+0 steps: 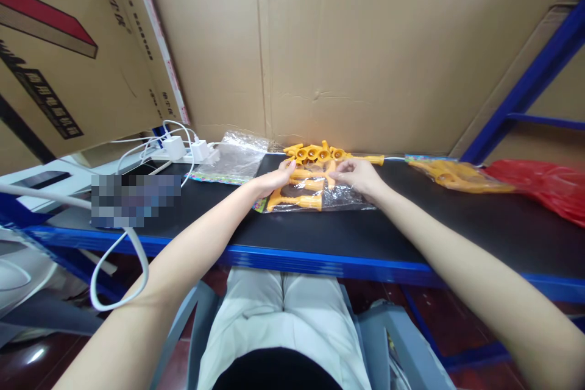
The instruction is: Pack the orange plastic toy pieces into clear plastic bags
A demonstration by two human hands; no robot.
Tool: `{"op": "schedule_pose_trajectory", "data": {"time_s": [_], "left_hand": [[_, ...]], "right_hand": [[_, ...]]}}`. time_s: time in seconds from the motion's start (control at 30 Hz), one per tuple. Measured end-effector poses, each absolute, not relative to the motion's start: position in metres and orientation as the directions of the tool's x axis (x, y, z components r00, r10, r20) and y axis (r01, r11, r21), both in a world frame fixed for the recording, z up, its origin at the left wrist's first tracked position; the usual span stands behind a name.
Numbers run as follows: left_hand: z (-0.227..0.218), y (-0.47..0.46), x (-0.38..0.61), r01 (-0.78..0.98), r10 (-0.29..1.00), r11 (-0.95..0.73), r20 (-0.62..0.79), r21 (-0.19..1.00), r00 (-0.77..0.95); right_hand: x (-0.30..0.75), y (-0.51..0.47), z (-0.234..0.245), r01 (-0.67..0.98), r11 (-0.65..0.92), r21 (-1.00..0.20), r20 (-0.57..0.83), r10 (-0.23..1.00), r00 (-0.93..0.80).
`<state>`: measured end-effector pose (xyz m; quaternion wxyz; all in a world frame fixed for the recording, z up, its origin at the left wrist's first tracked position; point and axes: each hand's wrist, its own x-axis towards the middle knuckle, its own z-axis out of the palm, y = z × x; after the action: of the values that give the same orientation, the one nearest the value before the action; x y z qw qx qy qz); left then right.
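Note:
A clear plastic bag (350,198) lies on the black tabletop in front of me, with several yellow plastic pieces (299,202) inside. They have tube-like bodies and flared ends. My left hand (276,177) grips the bag's left side, thumb on top. Curled fingers of my right hand (359,175) pinch at an upright yellow piece (329,175) over the bag; the exact grip is partly hidden. Just behind both hands is a pile of loose yellow pieces (313,152), their round cup openings facing me.
Another clear bag (237,158) lies flat at left, near white chargers (173,147) and cables. A filled bag of yellow pieces (457,175) and a red plastic bag (542,186) lie at right. Cardboard (365,49) stands behind; a blue rail (329,262) edges the table.

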<state>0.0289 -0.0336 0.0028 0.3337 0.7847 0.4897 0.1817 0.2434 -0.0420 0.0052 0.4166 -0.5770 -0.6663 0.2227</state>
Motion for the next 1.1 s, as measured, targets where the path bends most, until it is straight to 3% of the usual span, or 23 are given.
{"op": "schedule_pose_trajectory", "data": {"time_s": [0.13, 0.3, 0.43, 0.63, 0.77, 0.9, 1.1], "left_hand": [[0.001, -0.029, 0.027, 0.517, 0.905, -0.242, -0.002, 0.821, 0.426], [0.003, -0.03, 0.027, 0.462, 0.939, -0.151, -0.02, 0.874, 0.344], [0.0, -0.027, 0.028, 0.456, 0.93, -0.212, 0.034, 0.865, 0.367], [-0.014, -0.021, 0.029, 0.624, 0.894, -0.398, 0.132, 0.673, 0.428], [-0.023, -0.017, 0.027, 0.679, 0.859, -0.503, 0.221, 0.535, 0.463], [-0.02, -0.02, 0.026, 0.716, 0.821, -0.571, 0.264, 0.403, 0.506], [-0.005, -0.034, 0.031, 0.747, 0.78, -0.624, 0.239, 0.228, 0.579]], "right_hand": [[0.243, -0.041, 0.002, 0.543, 0.137, -0.829, 0.163, 0.987, 0.0], [0.242, -0.049, 0.006, 0.637, 0.19, -0.747, 0.154, 0.982, -0.112], [0.239, -0.053, 0.007, 0.693, 0.189, -0.696, 0.16, 0.981, -0.107], [0.24, -0.043, 0.0, 0.738, 0.236, -0.632, 0.305, 0.951, -0.042], [0.242, -0.036, -0.006, 0.716, 0.311, -0.625, 0.345, 0.933, -0.105], [0.242, -0.036, -0.006, 0.609, 0.323, -0.725, 0.275, 0.946, -0.173], [0.238, -0.046, -0.003, 0.368, 0.107, -0.924, 0.016, 0.97, -0.243]]}}
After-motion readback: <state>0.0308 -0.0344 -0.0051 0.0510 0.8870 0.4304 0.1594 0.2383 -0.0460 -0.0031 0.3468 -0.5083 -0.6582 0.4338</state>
